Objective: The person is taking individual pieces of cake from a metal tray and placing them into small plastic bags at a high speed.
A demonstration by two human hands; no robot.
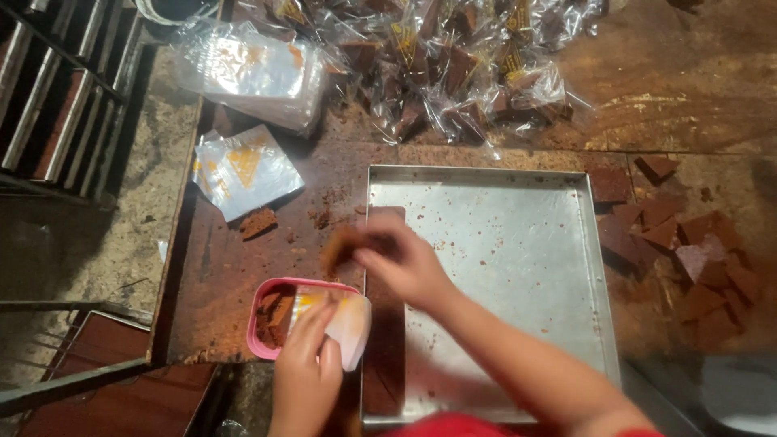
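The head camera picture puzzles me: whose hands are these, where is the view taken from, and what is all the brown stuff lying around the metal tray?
There is no machine here. A person wears a camera on the head, so you look down at their own two bare hands. The left hand holds a small clear plastic bag with orange print over a pink plastic box that contains brown pieces. The right hand is blurred from moving and pinches a brown slab-like piece. Both work at the edge of a large, square, shiny metal tray dusted with crumbs, on a worn brown table. More cut brown pieces lie to the right, filled clear bags are piled at the top, and empty bags lie at upper left.
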